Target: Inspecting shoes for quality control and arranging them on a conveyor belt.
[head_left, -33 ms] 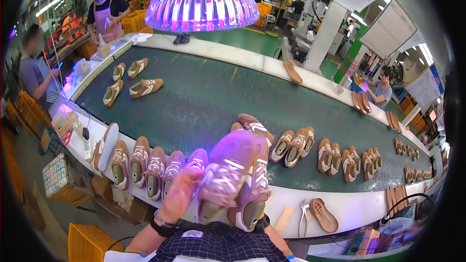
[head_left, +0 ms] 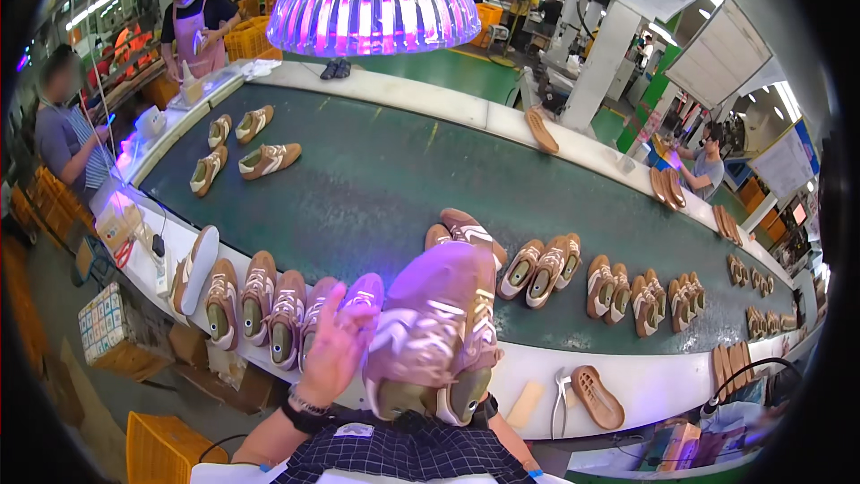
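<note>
Two brown sneakers (head_left: 421, 323) with white laces are held up before me, soles away, heels toward me and tinted purple by the lamp. Behind them my right hand is mostly hidden; its forearm (head_left: 507, 439) runs up to them and it appears to grip the pair. Just left of the shoes is my left hand (head_left: 330, 354), fingers spread and holding nothing. A row of matching sneakers (head_left: 258, 296) stands on the white ledge beyond that hand. One more pair (head_left: 466, 231) lies on the green belt past the held shoes, partly covered by them.
A glowing purple lamp (head_left: 374, 13) hangs over the green belt (head_left: 340, 170). Several sneaker pairs (head_left: 542, 271) stand on the belt to the right. Pliers (head_left: 560, 401) and a brown sole (head_left: 597, 397) lie on the near ledge. Co-workers (head_left: 195, 22) stand beyond.
My left hand's fingers have opened and lifted off the near sneaker's side. The held sneakers have shifted slightly; the rest looks the same.
</note>
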Available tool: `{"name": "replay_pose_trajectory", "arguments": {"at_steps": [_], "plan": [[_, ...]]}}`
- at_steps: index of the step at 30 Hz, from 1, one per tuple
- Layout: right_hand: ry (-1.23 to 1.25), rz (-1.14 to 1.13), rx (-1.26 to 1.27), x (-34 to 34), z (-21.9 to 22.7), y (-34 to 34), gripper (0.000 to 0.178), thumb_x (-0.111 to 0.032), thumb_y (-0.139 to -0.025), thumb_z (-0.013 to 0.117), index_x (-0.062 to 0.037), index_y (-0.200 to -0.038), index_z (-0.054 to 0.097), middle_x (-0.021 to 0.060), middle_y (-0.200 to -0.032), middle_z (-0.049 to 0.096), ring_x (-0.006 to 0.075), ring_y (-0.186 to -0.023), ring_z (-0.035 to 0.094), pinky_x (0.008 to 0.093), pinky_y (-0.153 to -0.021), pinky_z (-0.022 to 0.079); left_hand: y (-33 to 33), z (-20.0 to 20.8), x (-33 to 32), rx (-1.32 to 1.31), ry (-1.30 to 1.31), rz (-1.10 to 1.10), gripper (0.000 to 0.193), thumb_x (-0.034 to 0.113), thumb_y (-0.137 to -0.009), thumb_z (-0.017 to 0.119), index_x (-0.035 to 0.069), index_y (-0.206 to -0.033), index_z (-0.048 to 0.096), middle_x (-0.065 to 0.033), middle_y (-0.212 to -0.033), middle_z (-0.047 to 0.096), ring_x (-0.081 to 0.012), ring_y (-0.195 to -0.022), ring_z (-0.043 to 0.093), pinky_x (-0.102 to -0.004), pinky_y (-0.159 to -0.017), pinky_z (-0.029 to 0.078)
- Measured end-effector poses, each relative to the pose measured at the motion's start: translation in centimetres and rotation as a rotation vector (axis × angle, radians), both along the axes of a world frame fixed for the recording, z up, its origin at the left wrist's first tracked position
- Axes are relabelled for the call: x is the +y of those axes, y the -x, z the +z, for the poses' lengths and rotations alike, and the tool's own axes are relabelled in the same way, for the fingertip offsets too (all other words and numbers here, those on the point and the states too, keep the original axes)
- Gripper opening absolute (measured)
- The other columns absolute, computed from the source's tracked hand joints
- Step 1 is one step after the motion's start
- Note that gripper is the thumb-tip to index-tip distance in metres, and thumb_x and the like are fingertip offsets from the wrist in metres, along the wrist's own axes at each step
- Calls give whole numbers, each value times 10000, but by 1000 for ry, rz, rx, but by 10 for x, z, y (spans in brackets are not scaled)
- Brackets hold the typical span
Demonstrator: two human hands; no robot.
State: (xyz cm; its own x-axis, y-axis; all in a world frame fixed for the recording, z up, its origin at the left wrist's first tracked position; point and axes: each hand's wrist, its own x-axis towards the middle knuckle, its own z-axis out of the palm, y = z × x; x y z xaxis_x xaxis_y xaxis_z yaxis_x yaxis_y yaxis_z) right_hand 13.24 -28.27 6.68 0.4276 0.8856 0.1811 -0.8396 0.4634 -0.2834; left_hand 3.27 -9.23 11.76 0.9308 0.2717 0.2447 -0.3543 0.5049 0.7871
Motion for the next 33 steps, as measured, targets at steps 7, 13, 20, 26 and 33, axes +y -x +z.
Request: {"name": "replay_pose_trajectory", "arguments": {"at_steps": [7, 13, 20, 26, 33], "plan": [[326, -342, 48, 4, -11, -4, 717, -408, -744, 605, 7, -1298, 415, 170, -1175, 559, 295, -1036, 579, 402, -930, 470, -17, -65, 3, 383, 393, -245, 700, 568, -958, 236, 20, -1386, 321, -122, -1337, 467, -247, -1208, 477, -378, -1056, 350], [544, -501, 62, 19, 7, -22, 532, -333, -861, 502, -15, -1286, 456, 143, -1230, 556, 274, -1107, 556, 406, -987, 421, -29, -38, 7, 494, 405, -187, 517, 382, -944, 424, 20, -1312, 414, -149, -1258, 529, -263, -1181, 503, -413, -1016, 402], [572, -643, 73, 19, 21, -31, 448, -184, -853, 593, -27, -1253, 466, 125, -1214, 557, 260, -1127, 543, 413, -970, 444, -52, -49, 26, 355, 672, 100, 462, 329, -889, 528, 80, -1273, 466, -75, -1231, 560, -235, -1133, 540, -391, -975, 438], [643, -685, 82, 23, 15, -24, 426, -181, -866, 591, -20, -1239, 463, 118, -1151, 585, 240, -1012, 609, 373, -822, 542, -51, -56, 33, 382, 630, 150, 451, 353, -881, 565, 115, -1256, 482, -49, -1219, 567, -211, -1090, 571, -386, -864, 520], [664, -674, 127, 24, 2, -23, 388, -198, -865, 606, -39, -1201, 493, 95, -1078, 616, 201, -904, 637, 313, -669, 555, -51, -61, 31, 405, 581, 171, 459, 344, -886, 560, 108, -1270, 472, -57, -1221, 564, -215, -1104, 563, -391, -896, 501]]}}
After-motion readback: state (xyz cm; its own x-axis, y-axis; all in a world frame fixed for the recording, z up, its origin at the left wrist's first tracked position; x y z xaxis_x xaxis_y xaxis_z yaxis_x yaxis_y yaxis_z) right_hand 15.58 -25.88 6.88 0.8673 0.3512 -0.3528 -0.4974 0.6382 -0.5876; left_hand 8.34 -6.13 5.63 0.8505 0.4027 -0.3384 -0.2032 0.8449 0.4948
